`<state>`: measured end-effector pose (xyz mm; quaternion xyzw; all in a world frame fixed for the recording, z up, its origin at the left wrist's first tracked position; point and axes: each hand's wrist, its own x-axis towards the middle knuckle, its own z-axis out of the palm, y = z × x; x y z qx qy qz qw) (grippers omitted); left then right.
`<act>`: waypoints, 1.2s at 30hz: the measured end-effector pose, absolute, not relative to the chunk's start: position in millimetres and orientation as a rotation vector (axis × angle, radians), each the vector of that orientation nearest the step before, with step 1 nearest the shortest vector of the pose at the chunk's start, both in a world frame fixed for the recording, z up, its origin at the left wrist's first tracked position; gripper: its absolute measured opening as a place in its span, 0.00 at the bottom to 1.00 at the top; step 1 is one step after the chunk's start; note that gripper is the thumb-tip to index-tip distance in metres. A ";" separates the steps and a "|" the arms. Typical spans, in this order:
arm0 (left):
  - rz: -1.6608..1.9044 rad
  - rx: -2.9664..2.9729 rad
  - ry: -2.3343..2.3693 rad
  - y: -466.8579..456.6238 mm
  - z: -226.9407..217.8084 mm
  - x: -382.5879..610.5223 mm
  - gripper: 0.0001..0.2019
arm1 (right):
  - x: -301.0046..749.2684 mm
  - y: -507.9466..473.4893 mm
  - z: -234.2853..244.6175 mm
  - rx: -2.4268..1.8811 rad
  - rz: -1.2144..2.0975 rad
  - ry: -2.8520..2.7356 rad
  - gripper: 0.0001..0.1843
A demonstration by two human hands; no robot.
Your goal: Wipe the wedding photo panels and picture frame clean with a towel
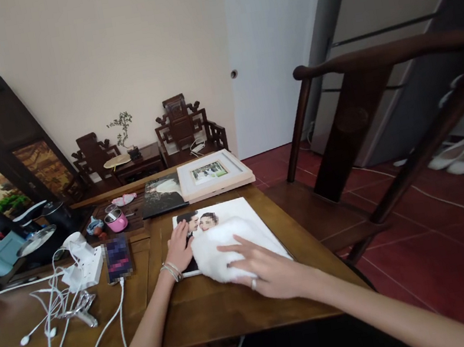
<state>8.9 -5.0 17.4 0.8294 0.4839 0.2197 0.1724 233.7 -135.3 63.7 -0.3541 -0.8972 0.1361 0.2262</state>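
Pinning large glossy wedding-photo panel (253,213) by its left edge with flat, open left hand (180,248), likely against sliding; pressing crumpled white cloth (214,255) mid-panel under spread, unclenched right hand (271,274).

Cream wall (103,52) w/ carved dark chairs (181,125), red tile floor (426,235), white door (268,71).

Nothing can be read anywhere: the phone (117,258) screen, just left of the near photo (238,207), is blurred, and any lettering on the framed print (212,172) far behind it is too small to tell
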 end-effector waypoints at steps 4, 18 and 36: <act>0.584 2.393 1.380 -6.0 19.6 10.4 0.25 | 234.2 -78.3 65.0 -1.084 0.341 -2.431 0.18; 0.628 2.379 1.448 -4.3 14.4 12.8 0.24 | 228.5 -55.8 62.0 -1.181 0.270 -2.459 0.19; 0.654 2.338 1.414 -7.8 18.5 13.2 0.23 | 238.3 -48.9 51.4 -1.485 0.087 -2.295 0.20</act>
